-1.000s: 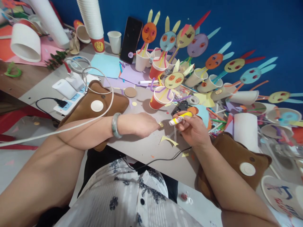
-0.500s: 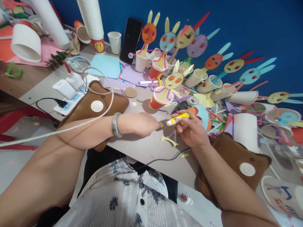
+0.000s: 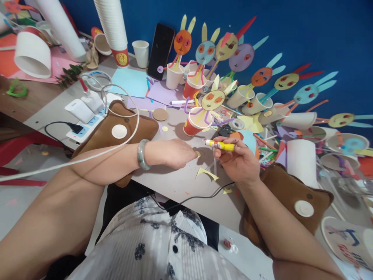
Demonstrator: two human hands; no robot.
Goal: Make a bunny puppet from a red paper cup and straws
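Note:
My left hand, with a jade-like bangle at the wrist, is closed over the table, its fingertips at a small yellow paper piece. Just right of it, my right hand grips a yellow glue stick between thumb and fingers. The stick lies nearly level, its pale end pointing left. Behind both hands stands a red paper cup carrying a yellow rabbit face. A curved yellow paper scrap rests between the hands, nearer to me.
Several rabbit-face cups line the blue wall, beside a phone and a cup stack. Brown cushions flank my arms. A white cable crosses over my left forearm from a power strip. Straws and paper clutter the right.
My right hand has turned the glue stick, so its left end has risen and moved slightly away from the small yellow paper piece. My left hand stays in place.

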